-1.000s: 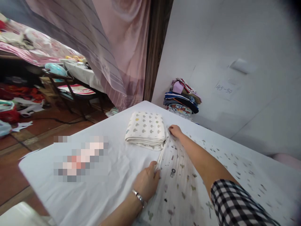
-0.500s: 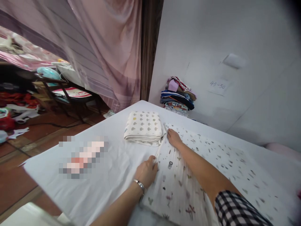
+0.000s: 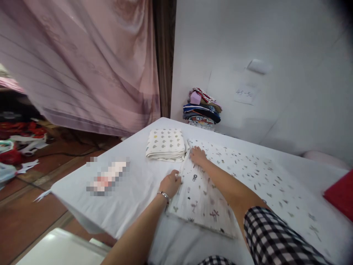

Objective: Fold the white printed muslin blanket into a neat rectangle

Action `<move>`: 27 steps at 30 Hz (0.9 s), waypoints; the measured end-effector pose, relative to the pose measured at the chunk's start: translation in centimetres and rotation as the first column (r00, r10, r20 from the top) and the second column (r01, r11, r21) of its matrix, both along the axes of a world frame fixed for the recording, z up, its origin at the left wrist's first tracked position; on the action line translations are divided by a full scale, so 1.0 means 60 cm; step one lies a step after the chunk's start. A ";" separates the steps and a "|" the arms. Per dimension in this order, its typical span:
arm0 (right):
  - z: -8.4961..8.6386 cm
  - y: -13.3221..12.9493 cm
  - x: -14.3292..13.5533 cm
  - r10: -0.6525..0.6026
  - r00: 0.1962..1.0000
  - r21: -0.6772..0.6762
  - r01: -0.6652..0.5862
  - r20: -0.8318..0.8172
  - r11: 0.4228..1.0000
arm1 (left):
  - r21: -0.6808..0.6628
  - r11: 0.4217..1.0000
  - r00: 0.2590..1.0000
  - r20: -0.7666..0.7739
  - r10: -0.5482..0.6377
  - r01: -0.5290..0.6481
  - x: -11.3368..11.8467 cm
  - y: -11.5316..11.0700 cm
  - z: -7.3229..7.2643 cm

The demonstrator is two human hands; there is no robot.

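A thin white cloth printed with small plants and figures [image 3: 220,191] lies spread over the right part of the table. At its left edge, my left hand [image 3: 170,184], with a bracelet at the wrist, pinches the fabric between curled fingers. Farther up the same edge, my right hand [image 3: 198,156] rests on the cloth with its fingers spread. Just beyond both hands sits a folded white cloth with grey tree-like prints [image 3: 165,143], next to the printed cloth's far left corner.
The white-covered table [image 3: 132,187] bears a blurred-out item [image 3: 109,178] on the left. A stack of folded fabrics [image 3: 202,108] stands by the wall. A red object [image 3: 340,195] is at the right edge, a pale stool [image 3: 60,248] at lower left, a pink curtain [image 3: 110,73] behind.
The view has shifted, bringing the red object in at the right. My right hand's fingers now lie more spread on the cloth, and the near edge of the printed cloth lies flatter.
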State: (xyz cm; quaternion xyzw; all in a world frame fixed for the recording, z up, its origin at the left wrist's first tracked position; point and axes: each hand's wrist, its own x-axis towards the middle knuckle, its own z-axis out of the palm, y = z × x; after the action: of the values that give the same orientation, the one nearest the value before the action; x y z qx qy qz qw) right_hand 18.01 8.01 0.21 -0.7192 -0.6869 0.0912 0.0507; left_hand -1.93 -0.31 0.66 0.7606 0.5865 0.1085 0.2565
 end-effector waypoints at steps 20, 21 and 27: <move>0.016 -0.324 0.199 -0.205 0.978 -0.049 0.204 -0.029 0.978 | 0.046 0.998 0.999 0.011 -0.045 0.044 -0.012 0.026 0.002; 0.015 -0.337 0.209 -0.228 0.973 -0.077 0.225 -0.040 0.971 | 0.052 0.998 0.999 0.020 -0.045 0.044 -0.014 0.027 0.002; 0.011 -0.421 0.278 -0.368 0.929 -0.052 0.370 0.041 0.928 | 0.082 0.997 1.000 0.004 -0.011 0.011 -0.018 0.032 0.000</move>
State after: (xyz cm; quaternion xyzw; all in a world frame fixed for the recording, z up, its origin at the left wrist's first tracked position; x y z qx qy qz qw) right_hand 34.70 -17.23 0.89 -0.8380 -0.5371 0.0893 0.0352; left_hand -3.01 1.59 0.66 0.7733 0.5768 0.1328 0.2273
